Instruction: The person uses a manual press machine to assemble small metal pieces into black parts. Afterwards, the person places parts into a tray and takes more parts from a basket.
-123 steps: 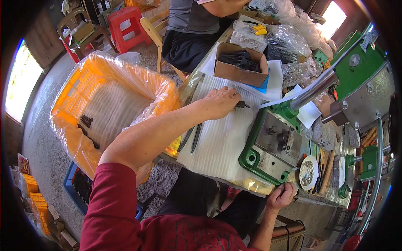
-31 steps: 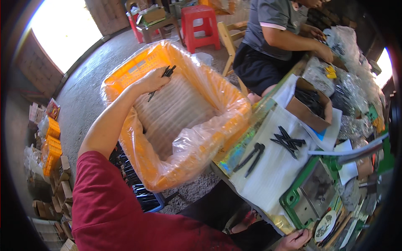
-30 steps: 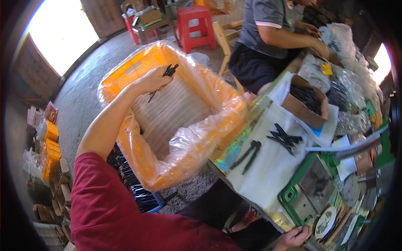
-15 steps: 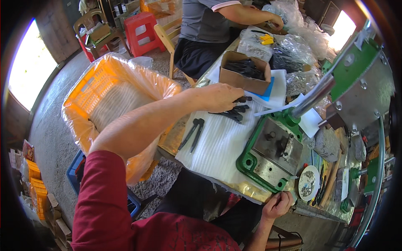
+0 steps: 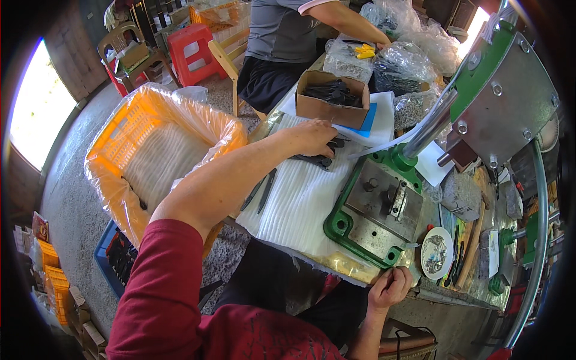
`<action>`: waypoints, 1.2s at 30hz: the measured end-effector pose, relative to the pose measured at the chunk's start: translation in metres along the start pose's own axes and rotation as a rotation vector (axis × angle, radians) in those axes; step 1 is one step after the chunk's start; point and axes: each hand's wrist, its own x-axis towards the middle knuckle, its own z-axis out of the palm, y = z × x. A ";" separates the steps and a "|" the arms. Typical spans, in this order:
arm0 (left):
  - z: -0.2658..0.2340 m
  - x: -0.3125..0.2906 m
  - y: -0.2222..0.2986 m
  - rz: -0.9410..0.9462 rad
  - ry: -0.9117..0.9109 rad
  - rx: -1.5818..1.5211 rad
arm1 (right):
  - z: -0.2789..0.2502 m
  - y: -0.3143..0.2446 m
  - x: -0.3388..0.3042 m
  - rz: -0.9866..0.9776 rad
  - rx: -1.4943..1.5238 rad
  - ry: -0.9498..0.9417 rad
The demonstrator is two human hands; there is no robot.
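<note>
My left hand (image 5: 313,138) reaches across the white foam sheet (image 5: 290,196), its fingers curled down onto a small pile of long black plastic pieces (image 5: 315,161). It pinches at one of them; its palm hides part of the pile. Two more slim black pieces (image 5: 266,191) lie apart on the foam, nearer me. My right hand (image 5: 390,288) rests at the table's front edge with its fingers curled together; whatever is in them, if anything, is hidden. Just beyond it stands the green press base (image 5: 336,224) with a steel fixture block (image 5: 384,195) on top.
A cardboard box (image 5: 332,113) of black pieces stands beyond my left hand. Left of the table is an orange crate (image 5: 129,135) lined with plastic. A white bowl (image 5: 436,253) sits right of the press. Metal press parts (image 5: 506,90) overhang the right side. A co-worker (image 5: 279,36) sits opposite.
The view has turned slightly, shifting the table and press leftward in the picture. My left hand stays at the black pile, its fingers bent over the pieces. My right hand keeps its place at the edge.
</note>
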 end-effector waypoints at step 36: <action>0.054 -0.384 -0.271 -0.623 -0.888 0.304 | 0.007 -0.035 0.021 -0.110 -0.213 0.043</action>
